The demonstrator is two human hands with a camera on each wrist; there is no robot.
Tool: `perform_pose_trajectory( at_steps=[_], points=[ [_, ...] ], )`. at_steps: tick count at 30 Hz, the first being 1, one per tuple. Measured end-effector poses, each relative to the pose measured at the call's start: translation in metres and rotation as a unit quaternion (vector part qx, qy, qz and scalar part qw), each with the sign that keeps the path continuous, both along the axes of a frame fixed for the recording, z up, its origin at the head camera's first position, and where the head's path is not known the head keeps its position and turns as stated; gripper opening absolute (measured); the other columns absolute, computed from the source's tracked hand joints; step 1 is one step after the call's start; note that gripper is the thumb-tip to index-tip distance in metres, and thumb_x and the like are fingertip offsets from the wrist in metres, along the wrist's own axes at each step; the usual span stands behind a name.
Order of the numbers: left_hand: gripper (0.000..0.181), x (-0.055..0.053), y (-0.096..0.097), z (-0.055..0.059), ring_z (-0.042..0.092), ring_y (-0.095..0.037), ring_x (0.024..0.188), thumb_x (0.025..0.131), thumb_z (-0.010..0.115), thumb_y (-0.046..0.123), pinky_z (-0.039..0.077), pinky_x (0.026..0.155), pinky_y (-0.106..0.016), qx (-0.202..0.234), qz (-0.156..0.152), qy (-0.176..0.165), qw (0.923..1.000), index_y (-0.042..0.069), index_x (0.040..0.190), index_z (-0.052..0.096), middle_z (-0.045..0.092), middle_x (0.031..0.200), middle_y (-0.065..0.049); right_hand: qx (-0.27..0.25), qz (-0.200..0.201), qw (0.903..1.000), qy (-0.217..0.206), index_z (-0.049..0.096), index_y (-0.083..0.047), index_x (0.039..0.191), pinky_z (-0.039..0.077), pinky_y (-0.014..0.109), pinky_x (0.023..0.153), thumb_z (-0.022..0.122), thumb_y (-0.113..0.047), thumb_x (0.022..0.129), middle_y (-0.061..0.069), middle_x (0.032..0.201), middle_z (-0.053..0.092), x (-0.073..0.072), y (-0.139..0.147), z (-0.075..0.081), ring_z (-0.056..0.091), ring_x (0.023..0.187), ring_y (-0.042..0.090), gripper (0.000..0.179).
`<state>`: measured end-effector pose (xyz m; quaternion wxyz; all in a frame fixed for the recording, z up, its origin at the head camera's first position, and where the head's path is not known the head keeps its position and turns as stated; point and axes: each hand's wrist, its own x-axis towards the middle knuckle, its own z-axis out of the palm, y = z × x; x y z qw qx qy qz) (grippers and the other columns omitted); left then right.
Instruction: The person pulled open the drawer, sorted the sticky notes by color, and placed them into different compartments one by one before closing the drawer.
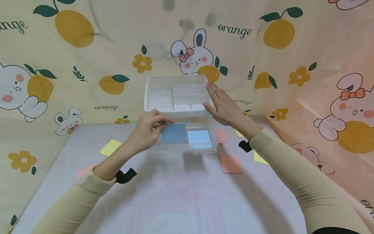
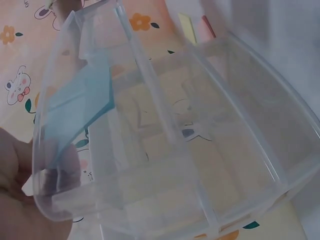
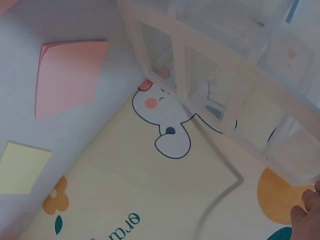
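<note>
A clear plastic drawer organizer [image 1: 179, 113] stands against the back cloth, its white top tray split into compartments. Below the tray, a transparent drawer [image 1: 204, 151] sticks out toward me. My left hand [image 1: 149, 131] pinches the upper left corner of a blue sticky note pad [image 1: 173, 133] over the drawer's left part. Through the clear plastic, the same blue pad [image 2: 82, 100] shows in the left wrist view, beside my left fingers. A lighter blue pad [image 1: 199, 138] lies in the drawer's right part. My right hand [image 1: 223, 105] rests against the organizer's upper right side with straight fingers.
Pink pads [image 1: 230, 164] and yellow pads [image 1: 110, 148] lie on the table at both sides of the organizer. The right forearm passes over some of them. A printed cloth [image 1: 117, 58] hangs close behind the organizer.
</note>
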<state>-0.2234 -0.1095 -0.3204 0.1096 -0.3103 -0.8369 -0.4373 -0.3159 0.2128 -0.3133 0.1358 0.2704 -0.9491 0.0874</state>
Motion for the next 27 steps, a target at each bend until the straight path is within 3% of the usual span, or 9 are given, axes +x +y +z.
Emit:
perform_pose_trajectory(
  at_steps=[5, 15, 23, 27],
  points=[
    [0.032, -0.002, 0.003, 0.001, 0.061, -0.025, 0.102, 0.097, 0.061, -0.013, 0.060, 0.089, -0.043, -0.030, -0.011, -0.032, 0.9990, 0.008, 0.114, 0.078, 0.062, 0.108, -0.009, -0.002, -0.003, 1.0000, 0.002, 0.010, -0.006, 0.167, 0.011, 0.047, 0.130, 0.037, -0.053, 0.109, 0.007, 0.175, 0.005, 0.000, 0.000, 0.000, 0.007, 0.161, 0.029, 0.079],
    [0.032, -0.004, 0.006, -0.003, 0.061, -0.025, 0.103, 0.097, 0.061, -0.013, 0.060, 0.093, -0.041, -0.072, -0.026, -0.058, 0.9954, 0.006, 0.118, 0.076, 0.060, 0.111, -0.010, 0.001, -0.006, 1.0000, 0.000, 0.008, -0.007, 0.167, 0.010, 0.047, 0.130, 0.037, -0.053, 0.109, 0.008, 0.175, 0.005, 0.000, 0.000, 0.000, 0.006, 0.161, 0.029, 0.080],
    [0.030, -0.009, 0.007, -0.002, 0.060, -0.026, 0.106, 0.098, 0.063, -0.008, 0.059, 0.094, -0.040, -0.115, -0.025, -0.065, 0.9910, 0.007, 0.121, 0.075, 0.060, 0.117, -0.011, -0.001, -0.005, 1.0000, 0.000, 0.008, -0.008, 0.168, 0.010, 0.047, 0.130, 0.037, -0.053, 0.109, 0.008, 0.175, 0.005, 0.000, 0.000, -0.001, 0.006, 0.161, 0.029, 0.080],
    [0.027, -0.014, 0.006, -0.002, 0.058, -0.027, 0.106, 0.098, 0.067, -0.004, 0.056, 0.089, -0.038, -0.145, -0.028, -0.052, 0.9876, 0.008, 0.121, 0.075, 0.060, 0.120, -0.012, 0.000, -0.005, 1.0000, 0.002, 0.008, -0.007, 0.167, 0.010, 0.046, 0.130, 0.036, -0.053, 0.109, 0.007, 0.175, 0.005, -0.001, 0.000, -0.002, 0.006, 0.161, 0.028, 0.079]
  ],
)
